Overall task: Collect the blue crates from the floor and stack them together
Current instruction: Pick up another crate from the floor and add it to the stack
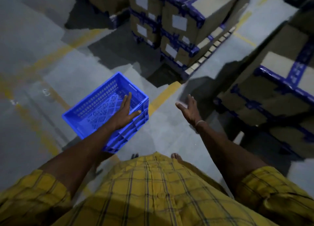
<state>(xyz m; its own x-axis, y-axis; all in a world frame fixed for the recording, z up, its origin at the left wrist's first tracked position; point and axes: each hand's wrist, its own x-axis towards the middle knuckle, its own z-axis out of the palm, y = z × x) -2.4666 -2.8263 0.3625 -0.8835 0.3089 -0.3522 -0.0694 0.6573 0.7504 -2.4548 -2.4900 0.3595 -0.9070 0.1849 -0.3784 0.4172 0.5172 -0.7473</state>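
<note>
A blue perforated plastic crate [100, 105] sits open side up on the grey floor, just ahead and left of me. My left hand [126, 112] stretches out over its near right corner with straight spread fingers; I cannot tell whether it touches the rim. My right hand [189, 109] hovers to the right of the crate, apart from it, fingers spread and holding nothing. The crate's near wall is partly hidden by my left forearm.
Stacks of cardboard boxes with blue tape [178, 30] stand on a pallet ahead. More taped boxes [275, 86] rise at the right. Yellow floor lines [163, 95] cross the grey concrete. My bare foot [175, 156] shows below the crate.
</note>
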